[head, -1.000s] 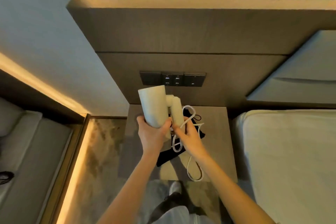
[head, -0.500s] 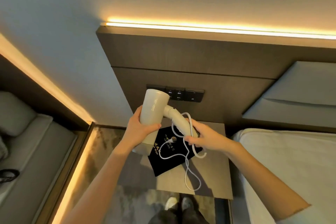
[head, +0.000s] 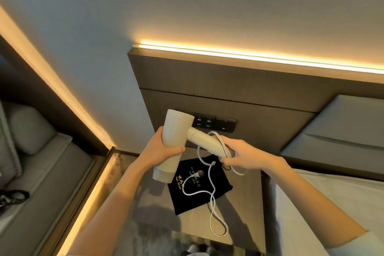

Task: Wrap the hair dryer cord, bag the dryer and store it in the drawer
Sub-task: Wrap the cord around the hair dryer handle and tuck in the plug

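Note:
A cream hair dryer [head: 176, 133] is held in the air above the nightstand. My left hand [head: 160, 150] grips its barrel, nozzle end down. My right hand [head: 242, 155] holds the end of the handle together with a turn of the white cord [head: 211, 191]. The rest of the cord hangs in loose loops down over the nightstand, and the plug lies on the bag. A black drawstring bag [head: 197, 185] with gold lettering lies flat on the nightstand [head: 243, 210] below the dryer. No drawer shows.
A dark wooden headboard panel with a switch plate [head: 216, 122] stands behind the nightstand. A bed [head: 324, 199] with white linen lies to the right. A grey sofa [head: 41, 172] lies to the left, past a lit floor edge.
The handle has swung out from its folded position beside the barrel and now points right. My right hand moved right with it. The view tilted up and shifted.

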